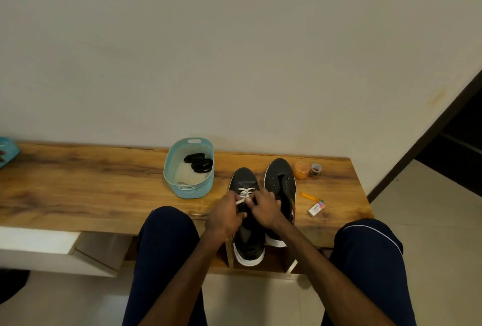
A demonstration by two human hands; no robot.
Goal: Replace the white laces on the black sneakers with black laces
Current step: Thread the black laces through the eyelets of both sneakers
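While the white lace (245, 192) remains only in the front eyelets of the laced sneaker (243, 181), we see both hands meeting over its tongue. The left hand (226, 215) pinches a loose strand of the lace between thumb and fingers, drawn toward the heel, presumably to pull it free of an eyelet. The right hand (266, 211) has its fingers curled over the same spot, probably to steady the upper. We cannot tell whether they also hold the lace.

The sneaker lies on the tabletop (91, 182) with its toe toward the wall and its heel overhanging the near edge between the knees, which brings the eyelets within easy reach. Touching it on the right stands the unlaced sneaker (280, 177), its eyelets bare, so we judge the removal half done.

Left of the laced sneaker's toe sits a teal basket (180, 186) holding the coiled black laces (198, 163), near at hand for threading. Well to the right, beyond the unlaced sneaker, lie an orange jar (302, 170), an orange pen (309, 196) and an eraser box (316, 208), all apart from the work.
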